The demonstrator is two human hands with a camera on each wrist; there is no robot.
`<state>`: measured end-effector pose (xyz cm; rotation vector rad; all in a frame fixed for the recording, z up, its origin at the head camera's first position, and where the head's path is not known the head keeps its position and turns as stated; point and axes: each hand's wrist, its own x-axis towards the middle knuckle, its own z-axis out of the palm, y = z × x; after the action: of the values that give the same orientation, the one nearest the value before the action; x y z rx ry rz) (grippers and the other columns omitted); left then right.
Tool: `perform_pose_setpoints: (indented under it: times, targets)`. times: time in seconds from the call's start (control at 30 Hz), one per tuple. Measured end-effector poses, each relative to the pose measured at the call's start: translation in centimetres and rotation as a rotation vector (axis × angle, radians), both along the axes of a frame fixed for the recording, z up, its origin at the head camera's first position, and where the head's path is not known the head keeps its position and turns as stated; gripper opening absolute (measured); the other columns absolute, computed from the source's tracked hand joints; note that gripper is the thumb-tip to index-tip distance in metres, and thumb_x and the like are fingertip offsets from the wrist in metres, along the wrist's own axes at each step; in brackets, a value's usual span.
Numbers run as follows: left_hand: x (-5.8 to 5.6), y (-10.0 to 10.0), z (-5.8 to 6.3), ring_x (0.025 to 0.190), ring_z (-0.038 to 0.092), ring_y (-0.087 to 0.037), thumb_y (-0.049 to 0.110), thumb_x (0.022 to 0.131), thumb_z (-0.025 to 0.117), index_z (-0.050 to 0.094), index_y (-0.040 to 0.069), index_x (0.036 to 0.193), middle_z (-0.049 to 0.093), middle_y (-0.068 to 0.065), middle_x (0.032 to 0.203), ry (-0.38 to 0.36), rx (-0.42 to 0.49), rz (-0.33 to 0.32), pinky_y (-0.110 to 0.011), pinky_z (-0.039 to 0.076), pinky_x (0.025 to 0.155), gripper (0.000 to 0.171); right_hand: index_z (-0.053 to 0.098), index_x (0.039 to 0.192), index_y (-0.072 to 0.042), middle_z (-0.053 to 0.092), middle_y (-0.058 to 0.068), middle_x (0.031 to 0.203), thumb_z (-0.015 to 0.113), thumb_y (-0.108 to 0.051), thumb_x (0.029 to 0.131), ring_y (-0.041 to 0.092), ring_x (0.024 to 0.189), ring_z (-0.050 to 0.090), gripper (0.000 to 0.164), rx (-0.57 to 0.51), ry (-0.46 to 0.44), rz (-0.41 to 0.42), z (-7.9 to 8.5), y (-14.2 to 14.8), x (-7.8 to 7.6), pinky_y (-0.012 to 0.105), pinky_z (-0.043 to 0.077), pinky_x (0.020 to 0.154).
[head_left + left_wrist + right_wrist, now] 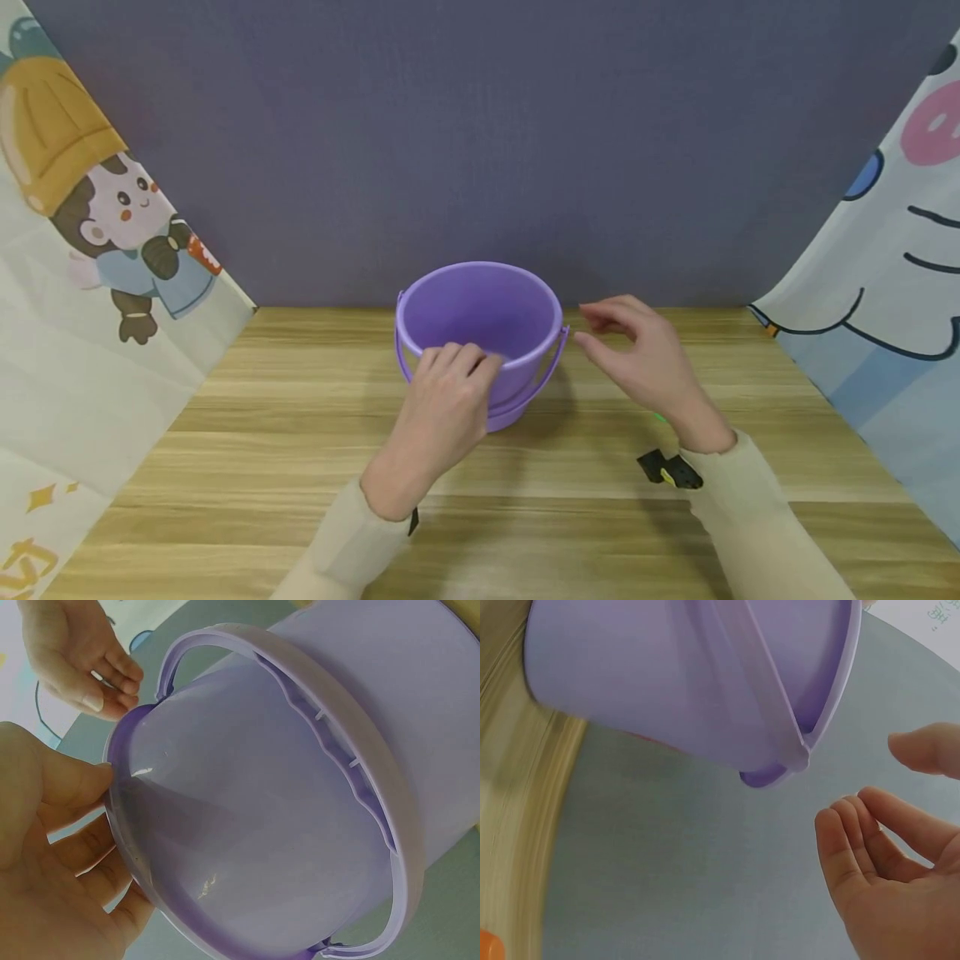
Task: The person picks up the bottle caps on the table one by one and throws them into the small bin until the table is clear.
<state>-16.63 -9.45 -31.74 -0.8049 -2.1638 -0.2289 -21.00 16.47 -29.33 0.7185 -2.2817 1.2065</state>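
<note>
A purple bucket [450,308] stands upright on the wooden table, its mouth facing up. Its purple handle [367,735] hangs down along the near side. My left hand [450,400] grips the bucket's near rim; in the left wrist view the thumb lies at the rim and the other fingers reach past it. To the right of the bucket, my right hand [645,354] is held in the air with loosely bent fingers, apart from the rim and holding nothing. The right wrist view shows a gap between those fingers [840,847] and the bucket's side.
The wooden table [247,467] meets a dark grey-blue panel [480,150] behind the bucket. Printed cartoon curtains flank it left [45,375] and right [885,275]. A bit of orange [489,946] shows at the right wrist view's corner, and a small green speck [660,417] near the right wrist.
</note>
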Motion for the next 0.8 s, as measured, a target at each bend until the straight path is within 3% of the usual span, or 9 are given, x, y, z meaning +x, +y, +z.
perform_pose_setpoints:
  times: [0.13,0.5,0.7,0.8]
  targets:
    - [0.0,0.1,0.0,0.084,0.06,-0.027,-0.003,0.081,0.063,0.071,0.008,0.104,0.066,-0.005,0.094,0.001,0.002,-0.003,-0.039,0.045,0.076,0.027,0.071,0.119,0.003,0.067,0.011,0.112,0.075,-0.004,0.089,0.01,0.098,0.061,0.032,0.002,-0.005,-0.005,-0.3,0.8,0.1,0.016,0.047,0.095]
    - [0.0,0.1,0.0,0.085,0.06,-0.026,-0.003,0.081,0.063,0.071,0.008,0.105,0.066,-0.006,0.095,-0.01,-0.002,0.004,-0.038,0.045,0.076,0.028,0.071,0.118,0.004,0.067,0.012,0.111,0.075,-0.007,0.09,0.011,0.097,0.061,0.03,0.048,-0.034,-0.06,-1.2,2.5,0.0,0.011,0.047,0.089]
    - [0.0,0.1,-0.1,0.084,0.059,-0.027,-0.003,0.08,0.063,0.071,0.008,0.105,0.066,-0.006,0.095,0.0,0.002,0.003,-0.038,0.045,0.076,0.028,0.071,0.123,-0.002,0.067,0.008,0.115,0.075,-0.015,0.092,0.003,0.098,0.06,0.033,0.072,-0.091,-0.09,-1.6,3.4,-0.1,0.011,0.046,0.089]
    - [0.0,0.1,-0.1,0.084,0.06,-0.027,-0.003,0.08,0.063,0.071,0.008,0.104,0.066,-0.006,0.094,0.007,0.0,0.006,-0.039,0.045,0.076,0.028,0.07,0.125,-0.004,0.067,0.007,0.115,0.074,-0.019,0.093,0.007,0.1,0.061,0.035,0.087,-0.124,-0.1,-1.8,4.0,-0.1,0.012,0.046,0.089]
